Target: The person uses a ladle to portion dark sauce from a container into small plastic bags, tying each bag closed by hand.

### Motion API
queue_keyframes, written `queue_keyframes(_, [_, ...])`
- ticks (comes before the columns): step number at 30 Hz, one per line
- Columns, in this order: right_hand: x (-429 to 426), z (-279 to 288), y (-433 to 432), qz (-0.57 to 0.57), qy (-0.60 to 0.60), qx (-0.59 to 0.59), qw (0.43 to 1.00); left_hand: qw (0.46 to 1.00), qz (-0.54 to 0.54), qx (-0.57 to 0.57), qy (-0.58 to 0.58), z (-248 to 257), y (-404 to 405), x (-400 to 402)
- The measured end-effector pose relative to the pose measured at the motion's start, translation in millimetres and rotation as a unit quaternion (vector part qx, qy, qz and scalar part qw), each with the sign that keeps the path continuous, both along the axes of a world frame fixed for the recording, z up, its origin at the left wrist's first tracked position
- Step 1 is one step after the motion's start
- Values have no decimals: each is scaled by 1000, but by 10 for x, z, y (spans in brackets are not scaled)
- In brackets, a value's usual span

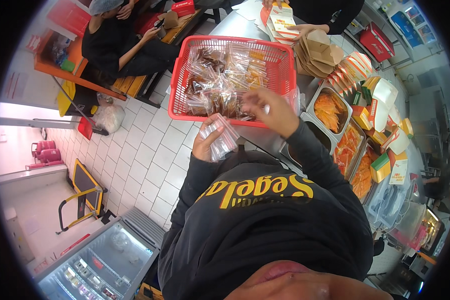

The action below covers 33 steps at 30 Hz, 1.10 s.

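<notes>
My left hand (pixel 207 144) holds a small stack of clear zip bags (pixel 221 138) with red seal lines, just outside the near rim of a red plastic basket (pixel 290 71). Over the basket's near right part is my right hand (pixel 272 110), slightly blurred, its fingers bent; whether it holds anything cannot be told. Many small zip bags of brown sauce (pixel 228 103) fill the left and middle of the basket, and bags with yellowish contents (pixel 257 71) lie towards its right.
Steel pans (pixel 329 108) with orange sachets stand on the right, beside folded food boxes (pixel 382 123) and brown paper trays (pixel 317 52). A person (pixel 112 48) sits at the upper left. Another person's hands (pixel 303 29) handle printed cartons across the table.
</notes>
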State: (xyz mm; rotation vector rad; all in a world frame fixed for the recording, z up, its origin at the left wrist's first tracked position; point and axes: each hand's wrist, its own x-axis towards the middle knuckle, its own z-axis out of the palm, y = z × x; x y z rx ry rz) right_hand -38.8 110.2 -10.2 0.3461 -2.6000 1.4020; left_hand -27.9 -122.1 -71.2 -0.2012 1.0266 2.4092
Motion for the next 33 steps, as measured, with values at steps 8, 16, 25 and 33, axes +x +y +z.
queue_keyframes(8, [505,72,-205,-35,-148,-167,974,995,-59,-50,65,81,178,6])
queue_keyframes(16, [824,170,293,-133,-45,-155,978,962,-263,68,-29,-138,325,173])
queue_keyframes(25, [1207,347,429,-37,-10,97,995,870,-328,-245,276,395,681,293])
queue_keyframes(33, [1539,289,188,-212,11,-75,974,872,-195,-277,353,646,978,440])
